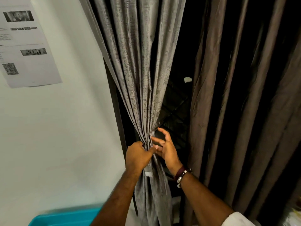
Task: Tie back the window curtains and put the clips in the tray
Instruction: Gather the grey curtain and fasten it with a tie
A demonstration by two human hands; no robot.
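A grey textured left curtain (pixel 138 70) hangs beside the wall, gathered into a tight bunch at waist height. My left hand (pixel 138 156) is clenched around that bunch from the left side. Just right of it, my right hand (pixel 166 147) has its fingers spread and its fingertips touch the gathered folds. A brown right curtain (pixel 241 95) hangs loose. A turquoise tray (pixel 65 216) shows at the bottom left, below my left forearm. A small white tag (pixel 148 174) hangs on the grey curtain under my left hand. I see no clips.
A white wall (pixel 65 128) on the left carries a printed paper sheet (pixel 27 41) with a QR code. Between the curtains is a dark window (pixel 177 103) with a grille. Something pale lies at the bottom right corner (pixel 293 216).
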